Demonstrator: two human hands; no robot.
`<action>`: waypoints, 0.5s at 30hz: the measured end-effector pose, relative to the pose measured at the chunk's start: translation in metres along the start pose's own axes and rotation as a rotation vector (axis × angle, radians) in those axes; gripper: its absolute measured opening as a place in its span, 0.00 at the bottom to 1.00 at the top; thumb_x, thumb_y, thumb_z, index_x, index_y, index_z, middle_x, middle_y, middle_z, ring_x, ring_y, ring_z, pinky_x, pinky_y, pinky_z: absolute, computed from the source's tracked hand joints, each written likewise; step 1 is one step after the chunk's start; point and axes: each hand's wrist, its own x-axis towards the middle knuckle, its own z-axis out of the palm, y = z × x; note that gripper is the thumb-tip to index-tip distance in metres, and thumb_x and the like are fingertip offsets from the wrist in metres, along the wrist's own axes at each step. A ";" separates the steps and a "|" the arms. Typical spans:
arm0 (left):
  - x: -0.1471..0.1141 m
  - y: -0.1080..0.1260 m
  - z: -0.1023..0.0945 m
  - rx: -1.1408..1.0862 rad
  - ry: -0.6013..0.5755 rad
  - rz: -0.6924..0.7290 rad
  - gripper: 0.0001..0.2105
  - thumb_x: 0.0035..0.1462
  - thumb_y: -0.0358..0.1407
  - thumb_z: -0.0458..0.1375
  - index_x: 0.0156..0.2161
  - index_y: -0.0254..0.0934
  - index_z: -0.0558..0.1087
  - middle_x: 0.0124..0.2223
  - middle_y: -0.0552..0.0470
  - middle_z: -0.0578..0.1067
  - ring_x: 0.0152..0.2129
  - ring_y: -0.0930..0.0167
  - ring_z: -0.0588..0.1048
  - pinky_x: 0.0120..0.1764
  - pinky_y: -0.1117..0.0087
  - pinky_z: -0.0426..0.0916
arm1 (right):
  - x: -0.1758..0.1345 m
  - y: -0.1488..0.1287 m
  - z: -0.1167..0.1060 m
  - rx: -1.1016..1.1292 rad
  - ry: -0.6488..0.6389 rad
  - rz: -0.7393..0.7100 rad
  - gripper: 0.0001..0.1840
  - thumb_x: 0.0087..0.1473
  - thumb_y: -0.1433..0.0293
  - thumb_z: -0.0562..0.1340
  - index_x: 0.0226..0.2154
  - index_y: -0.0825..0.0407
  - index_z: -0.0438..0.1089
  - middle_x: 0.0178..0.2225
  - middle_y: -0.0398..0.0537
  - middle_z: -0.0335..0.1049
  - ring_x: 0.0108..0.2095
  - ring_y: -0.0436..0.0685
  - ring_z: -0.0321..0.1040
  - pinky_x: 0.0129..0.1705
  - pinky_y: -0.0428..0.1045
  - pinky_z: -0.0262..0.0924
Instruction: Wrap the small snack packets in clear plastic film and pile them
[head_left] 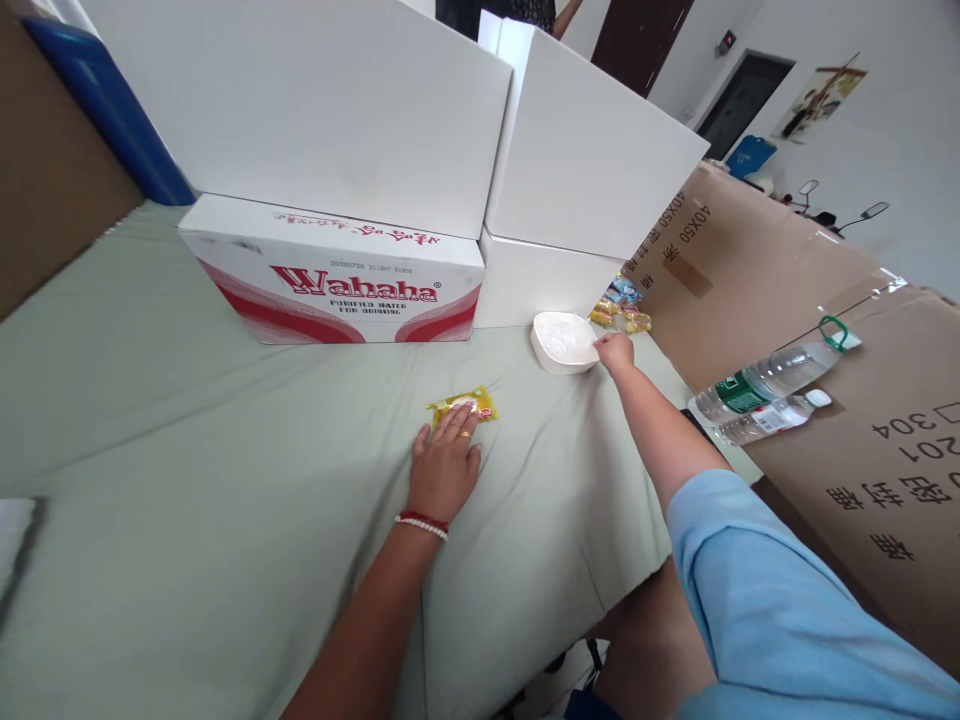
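A small yellow snack packet [486, 402] lies on the pale green cloth that covers the table. My left hand [446, 455] rests over it with the fingers stretched out, the fingertips touching its wrapper. Farther to the right, a white plastic bowl [556, 352] stands upright on the cloth, close to the white boxes. My right hand [615, 354] is closed on the bowl's right rim. The bowl shows nothing I can make out inside except its white, glossy interior.
A Wahaha water carton [352, 285] and tall white boxes [585, 150] stand along the back. Colourful packets [622, 305] lie behind the bowl. Two plastic bottles, the larger one [765, 380] with a green ring, stand at the right beside brown cardboard [847, 400].
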 end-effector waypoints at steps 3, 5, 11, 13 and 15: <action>0.000 -0.001 0.000 0.006 -0.003 0.010 0.26 0.65 0.33 0.51 0.67 0.42 0.68 0.72 0.46 0.65 0.70 0.57 0.62 0.69 0.43 0.54 | -0.002 0.001 0.003 -0.004 0.038 -0.014 0.08 0.58 0.68 0.61 0.28 0.51 0.70 0.32 0.51 0.76 0.39 0.58 0.69 0.51 0.54 0.64; 0.000 -0.001 -0.001 0.010 -0.006 0.017 0.25 0.65 0.34 0.52 0.66 0.42 0.69 0.72 0.45 0.65 0.70 0.58 0.62 0.69 0.44 0.55 | -0.004 0.000 0.000 0.016 0.047 -0.050 0.09 0.60 0.65 0.59 0.29 0.50 0.68 0.35 0.52 0.76 0.42 0.60 0.69 0.53 0.54 0.63; 0.000 -0.004 0.003 -0.010 0.005 0.043 0.23 0.66 0.35 0.51 0.65 0.40 0.70 0.72 0.45 0.66 0.69 0.57 0.63 0.69 0.44 0.56 | -0.005 -0.005 -0.025 0.136 0.125 -0.088 0.13 0.61 0.60 0.58 0.27 0.47 0.61 0.33 0.54 0.73 0.44 0.65 0.68 0.53 0.58 0.61; 0.001 -0.005 0.004 -0.045 0.074 0.065 0.21 0.66 0.35 0.52 0.62 0.41 0.73 0.69 0.44 0.69 0.68 0.56 0.64 0.68 0.44 0.58 | -0.007 -0.007 -0.034 0.219 0.126 -0.101 0.15 0.59 0.59 0.60 0.26 0.47 0.58 0.29 0.50 0.69 0.39 0.62 0.66 0.49 0.57 0.62; 0.002 -0.005 0.002 -0.103 0.203 0.102 0.17 0.66 0.35 0.52 0.56 0.41 0.77 0.64 0.43 0.74 0.67 0.55 0.65 0.67 0.44 0.59 | -0.015 -0.011 -0.039 0.336 0.082 -0.128 0.16 0.57 0.58 0.60 0.25 0.46 0.57 0.25 0.44 0.63 0.34 0.58 0.63 0.41 0.53 0.63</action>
